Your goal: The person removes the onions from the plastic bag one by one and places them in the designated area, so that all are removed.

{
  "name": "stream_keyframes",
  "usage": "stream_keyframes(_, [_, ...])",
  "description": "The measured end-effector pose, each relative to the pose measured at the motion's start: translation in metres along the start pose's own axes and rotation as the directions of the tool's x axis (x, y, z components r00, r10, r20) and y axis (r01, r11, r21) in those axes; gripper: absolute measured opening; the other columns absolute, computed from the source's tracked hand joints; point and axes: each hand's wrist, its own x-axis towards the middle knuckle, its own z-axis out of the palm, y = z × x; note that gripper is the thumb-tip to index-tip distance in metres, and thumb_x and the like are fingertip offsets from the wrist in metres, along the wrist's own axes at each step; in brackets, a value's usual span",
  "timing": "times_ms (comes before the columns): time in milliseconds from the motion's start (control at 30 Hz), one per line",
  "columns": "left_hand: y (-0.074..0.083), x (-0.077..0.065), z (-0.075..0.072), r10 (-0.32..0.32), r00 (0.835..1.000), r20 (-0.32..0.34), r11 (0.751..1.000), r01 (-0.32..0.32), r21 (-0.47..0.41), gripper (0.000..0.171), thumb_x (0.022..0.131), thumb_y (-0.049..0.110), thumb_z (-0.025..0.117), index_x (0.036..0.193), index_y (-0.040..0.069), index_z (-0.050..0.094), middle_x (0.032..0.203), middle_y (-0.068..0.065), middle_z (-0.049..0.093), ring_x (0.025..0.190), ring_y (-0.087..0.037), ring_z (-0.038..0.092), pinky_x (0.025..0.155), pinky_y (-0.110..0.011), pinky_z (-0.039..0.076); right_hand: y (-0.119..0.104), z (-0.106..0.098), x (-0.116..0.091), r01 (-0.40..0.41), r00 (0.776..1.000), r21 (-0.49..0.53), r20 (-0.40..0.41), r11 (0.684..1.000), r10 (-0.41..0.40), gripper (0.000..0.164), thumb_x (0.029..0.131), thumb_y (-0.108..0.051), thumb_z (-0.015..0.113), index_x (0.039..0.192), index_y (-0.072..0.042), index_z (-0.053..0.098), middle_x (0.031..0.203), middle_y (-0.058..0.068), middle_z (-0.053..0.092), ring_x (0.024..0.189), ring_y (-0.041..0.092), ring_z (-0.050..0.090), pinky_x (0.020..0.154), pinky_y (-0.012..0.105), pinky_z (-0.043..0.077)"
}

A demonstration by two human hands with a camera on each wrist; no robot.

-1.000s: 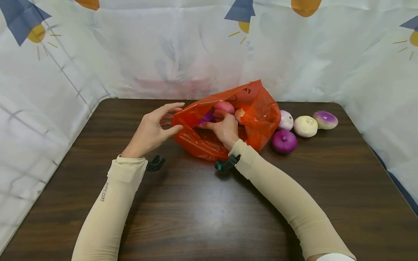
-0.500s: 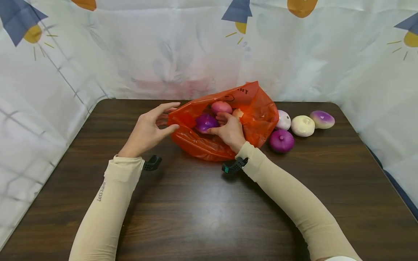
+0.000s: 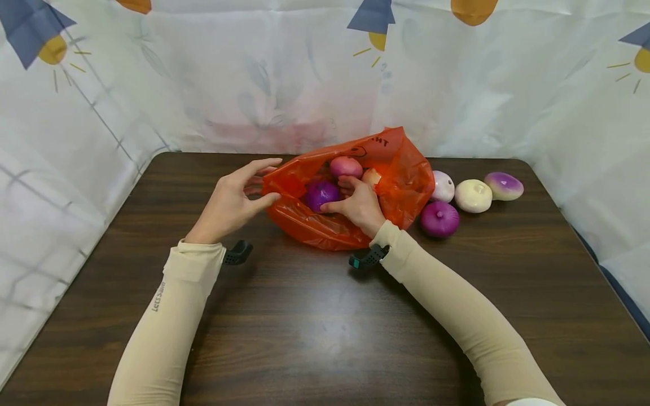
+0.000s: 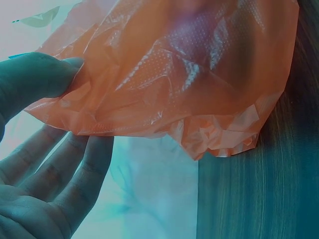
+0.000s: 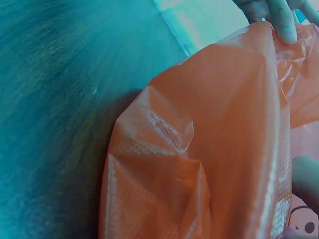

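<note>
An orange-red plastic bag [image 3: 325, 237] lies toward the back of the dark table with its mouth spread toward me. My left hand [image 3: 231, 197] holds the bag's left edge, thumb in front and fingers behind, as the left wrist view also shows. Inside the mouth sit a shiny purple onion [image 3: 320, 194], a pink onion [image 3: 346, 167] and a pale orange onion [image 3: 372, 177]. My right hand [image 3: 360, 206] reaches into the mouth, thumb and fingertips apart at the purple onion's right side. In the right wrist view the bag hides this hand.
Several onions rest on the table right of the bag: a purple onion [image 3: 440, 220], a pale lilac one [image 3: 443, 187], a white onion [image 3: 474, 196] and a purple-and-white one [image 3: 504, 186]. A printed white curtain [image 3: 315, 67] hangs right behind the table [image 3: 304, 338].
My right hand has drawn back to the right inside the bag's mouth, so more of the purple onion shows. The left hand keeps its place at the bag's edge.
</note>
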Motion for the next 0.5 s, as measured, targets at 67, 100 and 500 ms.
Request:
stream_keyframes(67, [-0.0004, 0.0002, 0.0007, -0.004, 1.000, 0.000, 1.000, 0.004, 0.001, 0.065, 0.091, 0.009, 0.080, 0.149, 0.028, 0.056, 0.136, -0.011, 0.068, 0.111, -0.031, 0.073, 0.102, -0.048, 0.059, 0.0021, -0.0006, -0.0007, 0.004, 1.000, 0.022, 0.026, 1.000, -0.005, 0.087, 0.078, -0.014, 0.092, 0.151, -0.002, 0.048, 0.154, 0.014, 0.056, 0.139, 0.031, 0.058, 0.122, 0.043, 0.045])
stream_keyframes(100, [-0.0006, 0.0003, 0.0010, -0.005, 1.000, 0.000, 1.000, 0.005, 0.001, 0.065, 0.091, 0.009, 0.080, 0.149, 0.027, 0.056, 0.136, -0.012, 0.068, 0.111, -0.031, 0.073, 0.102, -0.048, 0.059, 0.0033, -0.0008, -0.0009, 0.009, 0.999, 0.032, 0.039, 0.999, -0.010, 0.086, 0.078, -0.013, 0.091, 0.152, -0.002, 0.047, 0.154, 0.014, 0.055, 0.139, 0.031, 0.057, 0.122, 0.043, 0.045])
stream_keyframes(500, [0.0014, -0.0005, -0.0002, 0.001, 1.000, 0.003, 1.000, -0.001, 0.012, 0.065, 0.091, 0.009, 0.079, 0.149, 0.027, 0.055, 0.138, -0.011, 0.067, 0.112, -0.031, 0.072, 0.102, -0.049, 0.058, 0.0031, -0.0024, -0.0044, 0.056, 0.997, 0.015, 0.057, 0.998, -0.057, 0.078, 0.082, -0.016, 0.089, 0.149, -0.003, 0.051, 0.151, 0.013, 0.058, 0.135, 0.032, 0.061, 0.118, 0.045, 0.049])
